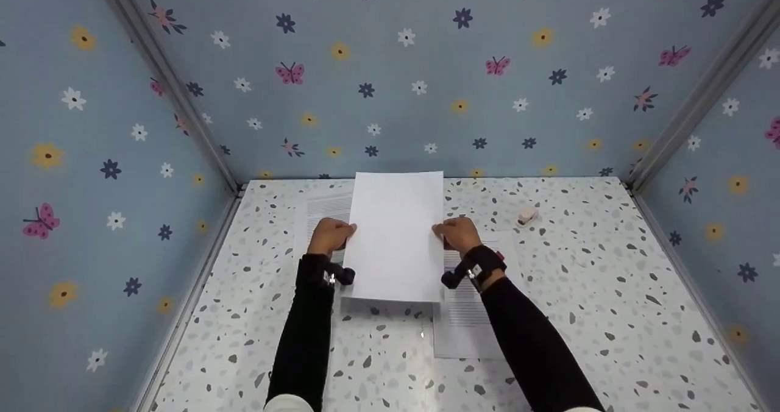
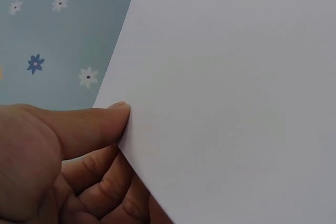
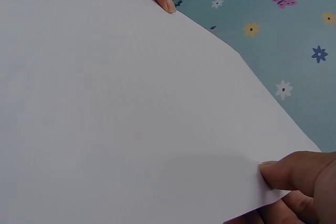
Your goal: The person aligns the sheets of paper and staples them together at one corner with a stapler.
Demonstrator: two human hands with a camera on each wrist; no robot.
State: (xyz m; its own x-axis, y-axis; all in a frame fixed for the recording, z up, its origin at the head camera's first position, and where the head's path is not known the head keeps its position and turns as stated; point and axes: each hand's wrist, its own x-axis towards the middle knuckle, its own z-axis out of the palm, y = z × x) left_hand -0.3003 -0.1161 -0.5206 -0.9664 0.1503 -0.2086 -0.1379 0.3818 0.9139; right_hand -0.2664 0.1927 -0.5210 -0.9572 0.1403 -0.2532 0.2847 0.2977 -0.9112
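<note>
Between both hands a blank white sheet of paper is held up over the table, its long sides running away from the person. The left hand pinches its left edge, thumb on the face toward the person and curled fingers behind, as the left wrist view shows on the paper. At the opposite edge the right hand pinches in the same way, its thumb pressed on the face. Printed sheets lie beneath: one at the left, partly covered, and one at the right, partly under the right arm.
A small pale pink object with a dark end lies on the speckled white table, right of the sheets. Blue flowered walls enclose the table at the back and both sides, with grey metal strips at the corners.
</note>
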